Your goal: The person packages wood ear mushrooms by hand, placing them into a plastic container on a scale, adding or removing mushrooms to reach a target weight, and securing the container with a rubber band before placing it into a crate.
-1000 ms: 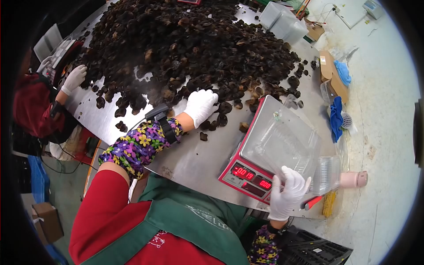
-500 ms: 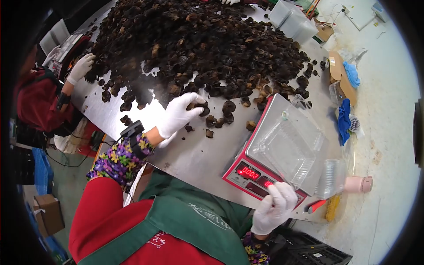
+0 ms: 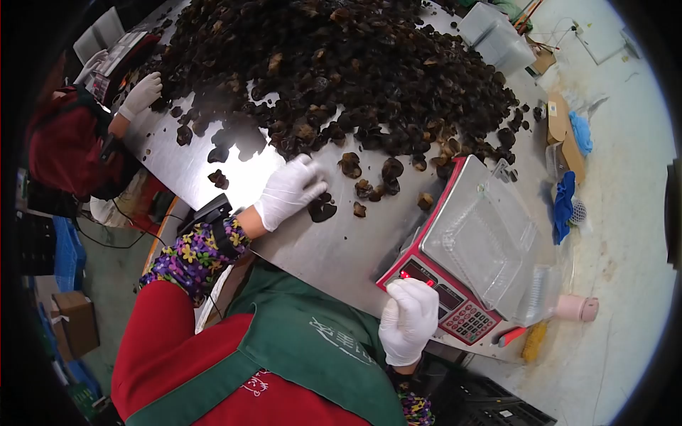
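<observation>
My left hand, in a white glove, hovers low over the metal table, its fingers apart. Just beside the fingertips lies a dark, curled piece; nothing shows between them. My right hand, also gloved, is closed at the near edge of the red scale and partly covers its lit display. Its curled fingers hide whatever may be inside. On the scale rests a clear plastic container. Many similar dark pieces form a large pile beyond my hands.
A co-worker's gloved hand rests by the pile at left. Clear tubs stand at the back right. Along the right edge are a blue cloth, a pink cup, a red-handled tool and a yellow item.
The view has shifted slightly. My left hand has opened away from the piece at its fingertips. My right hand has moved left along the scale's front and closed more tightly, uncovering the keypad.
</observation>
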`<state>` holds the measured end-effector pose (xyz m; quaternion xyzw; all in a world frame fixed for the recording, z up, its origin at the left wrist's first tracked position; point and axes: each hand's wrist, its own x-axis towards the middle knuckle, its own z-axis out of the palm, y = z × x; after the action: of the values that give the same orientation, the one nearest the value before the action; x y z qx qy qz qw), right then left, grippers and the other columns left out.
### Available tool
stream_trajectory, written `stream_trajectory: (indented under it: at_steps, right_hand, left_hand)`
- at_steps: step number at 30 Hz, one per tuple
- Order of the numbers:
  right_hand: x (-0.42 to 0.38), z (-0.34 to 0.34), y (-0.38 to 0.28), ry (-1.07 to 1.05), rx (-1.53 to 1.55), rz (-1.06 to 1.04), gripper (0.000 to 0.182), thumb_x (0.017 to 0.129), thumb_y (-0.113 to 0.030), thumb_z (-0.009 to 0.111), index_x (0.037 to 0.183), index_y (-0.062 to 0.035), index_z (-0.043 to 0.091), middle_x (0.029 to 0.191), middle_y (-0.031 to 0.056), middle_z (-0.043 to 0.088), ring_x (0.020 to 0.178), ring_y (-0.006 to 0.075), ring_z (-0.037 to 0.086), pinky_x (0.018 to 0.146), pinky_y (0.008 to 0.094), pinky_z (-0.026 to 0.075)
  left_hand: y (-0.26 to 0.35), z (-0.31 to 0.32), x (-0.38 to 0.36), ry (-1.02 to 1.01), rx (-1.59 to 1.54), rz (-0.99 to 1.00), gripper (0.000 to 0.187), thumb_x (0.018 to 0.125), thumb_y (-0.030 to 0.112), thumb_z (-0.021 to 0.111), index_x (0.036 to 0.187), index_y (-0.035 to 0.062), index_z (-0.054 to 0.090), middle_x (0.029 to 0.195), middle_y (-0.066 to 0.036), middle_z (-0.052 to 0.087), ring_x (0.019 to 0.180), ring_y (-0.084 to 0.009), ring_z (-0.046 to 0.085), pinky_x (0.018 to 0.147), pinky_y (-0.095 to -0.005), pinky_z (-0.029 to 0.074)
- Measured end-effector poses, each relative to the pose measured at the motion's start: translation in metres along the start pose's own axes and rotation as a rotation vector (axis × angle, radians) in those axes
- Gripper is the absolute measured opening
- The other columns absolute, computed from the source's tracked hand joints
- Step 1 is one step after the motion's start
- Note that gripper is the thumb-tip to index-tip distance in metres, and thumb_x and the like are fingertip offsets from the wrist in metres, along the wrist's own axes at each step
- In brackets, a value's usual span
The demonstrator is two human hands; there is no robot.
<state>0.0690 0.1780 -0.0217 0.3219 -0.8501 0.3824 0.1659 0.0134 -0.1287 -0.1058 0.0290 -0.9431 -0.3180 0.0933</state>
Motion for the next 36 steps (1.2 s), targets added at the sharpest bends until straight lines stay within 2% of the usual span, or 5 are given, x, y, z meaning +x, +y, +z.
stream_trajectory:
  at_steps: [17, 23, 26, 31, 36]
  right_hand:
    - [-0.002, -0.006, -0.002, -0.032, -0.048, -0.015, 0.024, 0.078, 0.002, 0.069, 0.101, -0.0057, 0.069, 0.093, 0.0087, 0.068, 0.088, 0.0305, 0.066, 0.084, 0.0427, 0.054]
    - [-0.007, -0.053, 0.007, 0.152, -0.277, 0.052, 0.025, 0.085, -0.005, 0.063, 0.110, -0.0076, 0.068, 0.107, 0.0079, 0.067, 0.102, 0.0294, 0.064, 0.097, 0.0475, 0.047]
    - [0.007, -0.053, 0.018, 0.180, -0.524, 0.301, 0.033, 0.086, -0.007, 0.063, 0.119, -0.0082, 0.066, 0.118, 0.0098, 0.063, 0.119, 0.0329, 0.055, 0.114, 0.0545, 0.028]
    - [-0.002, -0.042, 0.033, 0.047, -0.618, 0.329, 0.031, 0.088, -0.004, 0.061, 0.119, -0.0066, 0.064, 0.116, 0.0083, 0.065, 0.115, 0.0311, 0.058, 0.115, 0.0558, 0.025]
    - [-0.002, -0.044, 0.034, 0.092, -0.664, 0.325, 0.025, 0.087, -0.003, 0.060, 0.111, -0.0049, 0.066, 0.106, 0.0098, 0.063, 0.107, 0.0331, 0.058, 0.114, 0.0542, 0.028]
  left_hand:
    - [0.027, 0.030, 0.030, 0.009, -0.007, 0.328, 0.014, 0.084, 0.013, 0.072, 0.094, 0.0069, 0.064, 0.086, -0.011, 0.060, 0.081, -0.0279, 0.064, 0.070, -0.0368, 0.053]
    - [0.040, -0.020, 0.023, -0.186, -1.006, -0.240, 0.011, 0.087, 0.002, 0.066, 0.091, 0.0031, 0.055, 0.110, -0.007, 0.064, 0.082, -0.0094, 0.057, 0.077, -0.0228, 0.048]
    - [0.107, -0.026, 0.027, -0.085, -0.822, 0.131, 0.015, 0.088, 0.001, 0.064, 0.102, 0.0043, 0.059, 0.103, -0.006, 0.064, 0.091, -0.0106, 0.062, 0.081, -0.0266, 0.050]
    - [0.207, 0.012, 0.038, 0.032, -0.486, 0.653, 0.029, 0.084, 0.014, 0.069, 0.113, 0.0139, 0.063, 0.099, -0.004, 0.064, 0.097, -0.0241, 0.061, 0.083, -0.0380, 0.049]
    - [0.226, 0.045, 0.043, 0.101, -0.380, 0.766, 0.037, 0.080, 0.022, 0.073, 0.116, 0.0163, 0.063, 0.103, -0.003, 0.064, 0.109, -0.0278, 0.057, 0.092, -0.0439, 0.045]
